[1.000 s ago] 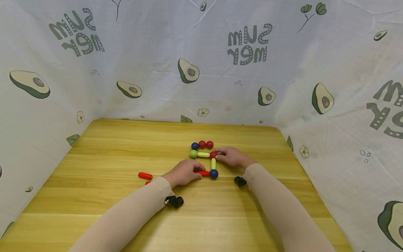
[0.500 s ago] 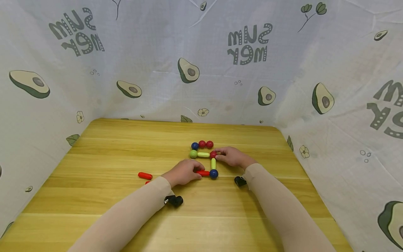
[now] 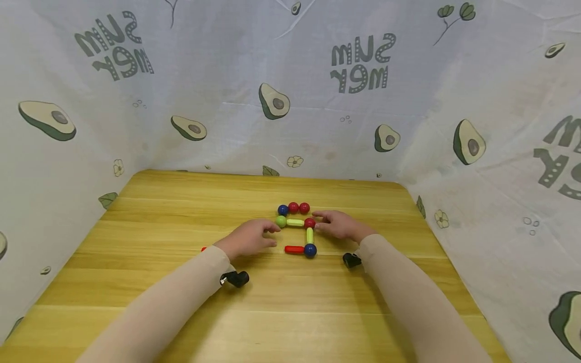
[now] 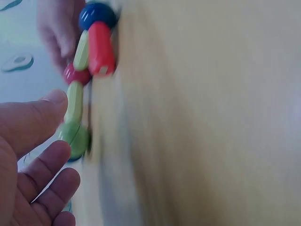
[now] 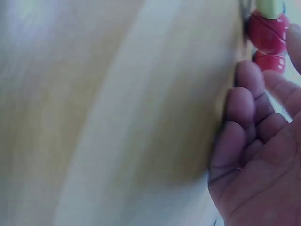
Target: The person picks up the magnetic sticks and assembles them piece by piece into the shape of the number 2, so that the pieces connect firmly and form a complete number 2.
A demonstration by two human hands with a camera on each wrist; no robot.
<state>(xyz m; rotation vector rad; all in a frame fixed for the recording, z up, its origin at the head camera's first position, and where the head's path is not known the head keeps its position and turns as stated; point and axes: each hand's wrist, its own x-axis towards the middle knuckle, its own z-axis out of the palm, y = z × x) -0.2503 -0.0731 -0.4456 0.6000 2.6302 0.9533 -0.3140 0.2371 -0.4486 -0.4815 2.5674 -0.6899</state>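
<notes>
Red stick (image 3: 294, 249) lies just R of my L hand (image 3: 249, 237), touching blue ball (image 3: 310, 250); looks light, stiff, prob. slick, so I'd pinch it mid-length. Green ball (image 3: 281, 221) sits near L fingertips, red ball (image 3: 309, 223) right beside R hand (image 3: 338, 225), contact unclear. L fingers parted, R loosely curled; neither grips anything, both low at surface (image 3: 281, 322).

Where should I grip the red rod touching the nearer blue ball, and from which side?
I'd pinch the red rod near its free left end, left hand coming from the left: it lies flat, long sides bare, while the blue ball blocks its right end.
</notes>
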